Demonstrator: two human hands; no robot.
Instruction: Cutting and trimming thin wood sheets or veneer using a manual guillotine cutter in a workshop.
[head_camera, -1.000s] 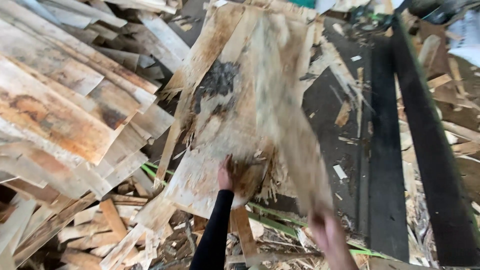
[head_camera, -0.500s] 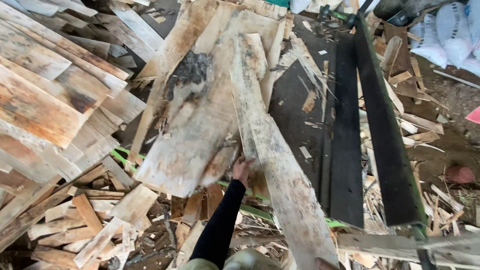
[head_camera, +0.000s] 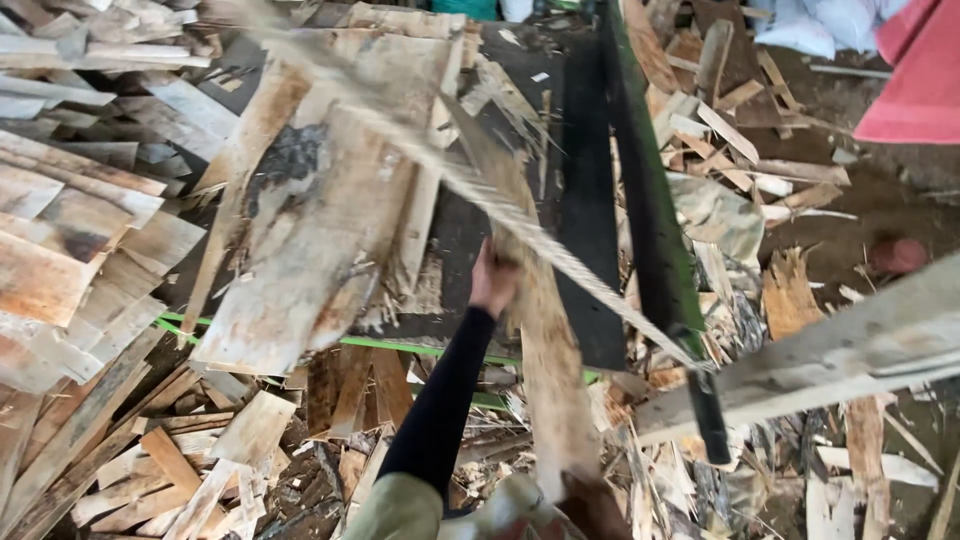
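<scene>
Two hands are at work, though we see only one clearly: our left hand (head_camera: 492, 283), in a long dark sleeve, is closed around the edge of a long rough plank (head_camera: 545, 350) near the middle of the view. This plank runs from the near edge, between us and the machine, up and away to the far left, tilted so that its upper end leans over the broad slab (head_camera: 310, 230) beyond it; we judge the mid-length grip serves to steady the length while its near end is carried lower down. Our right hand (head_camera: 590, 505) appears only as a dark blur at the plank's near end, and we cannot tell whether it is closed on the wood. A black metal frame (head_camera: 640, 200) with a green edge runs from far to near on the right and carries the slab, which is pale, splintered and stained dark in one patch. Stacked grey-brown boards (head_camera: 70, 230) lie at left; broken offcuts (head_camera: 200, 460) and bark litter the floor; a pale beam (head_camera: 830, 360) crosses at right.
</scene>
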